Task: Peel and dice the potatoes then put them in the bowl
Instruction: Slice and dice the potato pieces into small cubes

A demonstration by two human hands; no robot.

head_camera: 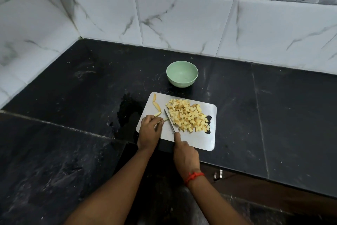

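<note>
The knife (169,121) is gripped in the right hand (185,155), its blade beside the diced potato heap (187,117) on the cutting board (200,141). A potato strip (165,119) is pinched by the left hand (148,131) at the board's left edge. The green bowl (182,74) is set beyond its far edge.

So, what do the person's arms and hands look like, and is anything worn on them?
The left hand and right hand are bare, without gloves, and no sleeves show on either forearm. A knotted red thread band circles the right wrist.
</note>
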